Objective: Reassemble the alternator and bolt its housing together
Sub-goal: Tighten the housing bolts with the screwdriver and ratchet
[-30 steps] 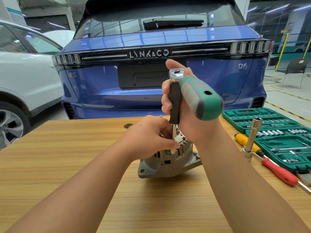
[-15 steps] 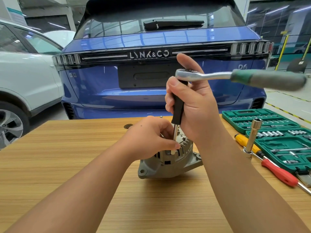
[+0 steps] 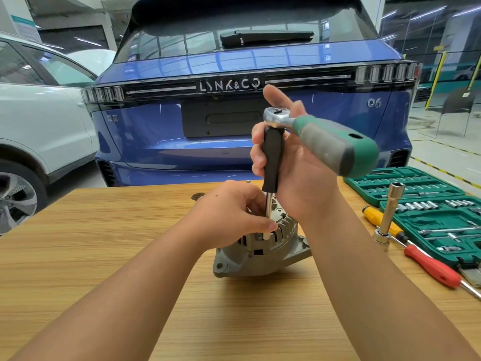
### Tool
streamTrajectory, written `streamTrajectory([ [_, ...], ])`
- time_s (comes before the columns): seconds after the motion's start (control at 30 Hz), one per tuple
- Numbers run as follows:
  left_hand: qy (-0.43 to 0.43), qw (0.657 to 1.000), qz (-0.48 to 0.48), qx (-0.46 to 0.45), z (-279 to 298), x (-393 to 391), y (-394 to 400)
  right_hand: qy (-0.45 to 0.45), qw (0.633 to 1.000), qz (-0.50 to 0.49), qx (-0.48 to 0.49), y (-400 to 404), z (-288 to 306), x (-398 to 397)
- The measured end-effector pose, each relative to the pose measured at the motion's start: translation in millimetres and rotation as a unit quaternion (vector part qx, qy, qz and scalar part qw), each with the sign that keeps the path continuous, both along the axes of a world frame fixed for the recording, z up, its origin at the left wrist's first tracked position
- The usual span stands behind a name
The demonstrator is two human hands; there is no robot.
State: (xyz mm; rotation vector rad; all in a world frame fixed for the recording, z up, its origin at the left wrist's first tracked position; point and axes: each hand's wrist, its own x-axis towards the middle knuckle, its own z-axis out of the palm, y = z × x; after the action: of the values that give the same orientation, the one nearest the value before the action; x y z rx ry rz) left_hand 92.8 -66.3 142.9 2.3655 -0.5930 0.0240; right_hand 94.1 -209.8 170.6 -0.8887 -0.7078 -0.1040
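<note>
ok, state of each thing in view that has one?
Grey metal alternator: upright on wooden table.
Green-handled ratchet: on black-sleeved extension, held by right hand.
Left hand: pinching extension tip.
Green socket case: open.
Red-handled screwdriver: lying idle.

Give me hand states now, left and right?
Left hand: pinching the driver's metal shaft at the alternator.
Right hand: gripping the driver's black handle, ratchet on top.

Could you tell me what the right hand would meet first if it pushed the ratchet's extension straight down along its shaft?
Most likely the alternator: the extension gripped by the right hand already points down into its finned top, beside the left hand's fingertips. Exact contact is hidden.
</note>
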Motion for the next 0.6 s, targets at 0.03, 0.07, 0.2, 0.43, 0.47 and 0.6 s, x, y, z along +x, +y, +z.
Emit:
streamTrajectory([
  [0.03,0.001,1.000,-0.001,-0.002,-0.2,0.0,0.1,0.020,1.000,-0.020,0.004,2.6,2.0,-2.3],
  [0.07,0.001,1.000,-0.001,-0.001,-0.3,0.0,0.1,0.028,0.998,-0.057,0.001,5.2,3.4,-4.6],
  [0.2,-0.010,1.000,0.001,0.019,-0.5,-0.1,-0.5,0.054,0.971,-0.230,-0.023,7.5,4.4,-7.3],
  [0.43,-0.007,1.000,0.002,0.017,-0.5,1.7,1.1,-0.015,0.999,-0.039,-0.036,1.6,1.8,-3.0],
  [0.47,-0.005,1.000,0.001,0.015,-0.7,1.3,1.3,-0.045,0.996,-0.071,-0.040,4.4,0.9,-2.5],
  [0.6,-0.002,1.000,0.000,0.010,-1.0,0.8,1.3,-0.086,0.985,-0.145,-0.043,10.4,-2.9,-0.9],
])
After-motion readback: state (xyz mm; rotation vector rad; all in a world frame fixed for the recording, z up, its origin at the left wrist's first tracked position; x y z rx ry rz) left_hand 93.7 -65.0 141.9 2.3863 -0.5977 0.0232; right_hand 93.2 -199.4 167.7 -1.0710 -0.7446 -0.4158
